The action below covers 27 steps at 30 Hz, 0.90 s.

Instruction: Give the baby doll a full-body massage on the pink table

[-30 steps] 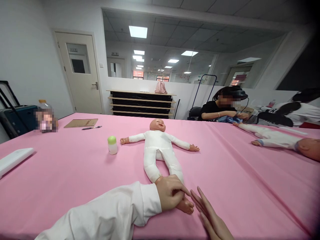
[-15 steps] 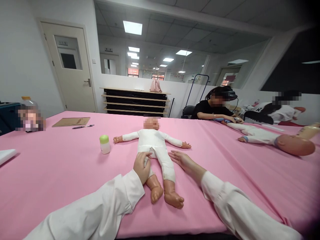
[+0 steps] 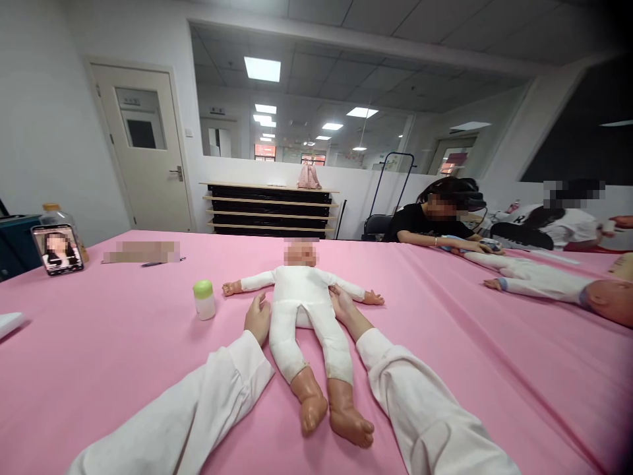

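Note:
A baby doll (image 3: pixel 303 290) with a white cloth body lies on its back on the pink cloth, its arms spread and its brown feet pointing toward me. Beside the doll's hip and waist, on the left, rests my left hand (image 3: pixel 258 319), fingers stretched and slightly curved, holding nothing. My right hand (image 3: pixel 346 310) lies along the opposite side of the torso, just below the doll's arm. Its fingers are extended against the doll's side, with the tips partly hidden there. A small jar with a green lid (image 3: pixel 204 300) stands to the left of the doll.
A phone (image 3: pixel 58 249) leans upright at the far left, near a bottle (image 3: pixel 50 214). A pen (image 3: pixel 163 262) lies beside a blurred flat item. To the right, a person in black (image 3: pixel 420 221) handles a second doll (image 3: pixel 544 277). The pink cloth (image 3: pixel 148 356) has wrinkles on the right.
My left hand has moved off the doll's thigh to its side at the waist. My right hand has moved up and inward from beside the leg to the torso.

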Available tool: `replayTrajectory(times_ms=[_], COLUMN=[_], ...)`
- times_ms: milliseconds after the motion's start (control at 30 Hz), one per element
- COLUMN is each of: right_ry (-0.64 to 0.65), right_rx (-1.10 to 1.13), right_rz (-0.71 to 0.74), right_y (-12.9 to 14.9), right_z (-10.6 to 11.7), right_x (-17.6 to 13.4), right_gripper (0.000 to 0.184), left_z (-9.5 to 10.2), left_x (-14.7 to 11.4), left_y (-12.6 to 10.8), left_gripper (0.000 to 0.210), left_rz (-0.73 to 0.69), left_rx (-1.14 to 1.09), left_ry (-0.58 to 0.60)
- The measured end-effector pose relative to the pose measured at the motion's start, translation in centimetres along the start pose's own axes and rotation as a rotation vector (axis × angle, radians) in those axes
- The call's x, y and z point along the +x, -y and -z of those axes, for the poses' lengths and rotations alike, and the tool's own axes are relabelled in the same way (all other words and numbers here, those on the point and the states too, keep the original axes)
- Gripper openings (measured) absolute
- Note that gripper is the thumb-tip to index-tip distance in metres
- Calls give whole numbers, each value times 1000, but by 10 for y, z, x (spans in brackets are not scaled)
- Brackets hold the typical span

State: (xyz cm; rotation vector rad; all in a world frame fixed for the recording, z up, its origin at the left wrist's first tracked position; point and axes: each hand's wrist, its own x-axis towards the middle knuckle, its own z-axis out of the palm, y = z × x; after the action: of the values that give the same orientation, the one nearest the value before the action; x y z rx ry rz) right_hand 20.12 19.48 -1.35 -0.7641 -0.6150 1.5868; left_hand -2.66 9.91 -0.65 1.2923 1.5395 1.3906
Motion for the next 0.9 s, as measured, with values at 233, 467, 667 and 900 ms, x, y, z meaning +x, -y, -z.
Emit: replayTrajectory(times_ms=[233, 467, 667, 900], right_ry=[-16, -14, 0, 13], right_rx=[46, 51, 30, -75], right_rz=[-62, -47, -75, -17], right_y=[4, 6, 13, 11], right_z=[-2, -15, -14, -2], right_x=[-7, -17, -18, -12], right_gripper=[27, 28, 26, 21], left_z=[3, -7, -40, -66], left_x=[-9, 6, 70, 110], left_y=[-3, -5, -53, -32], left_gripper=[32, 31, 40, 29], left_rz=[-107, -151, -272, -375], left_rx=[58, 41, -108, 15], left_ry=[88, 24, -32, 78])
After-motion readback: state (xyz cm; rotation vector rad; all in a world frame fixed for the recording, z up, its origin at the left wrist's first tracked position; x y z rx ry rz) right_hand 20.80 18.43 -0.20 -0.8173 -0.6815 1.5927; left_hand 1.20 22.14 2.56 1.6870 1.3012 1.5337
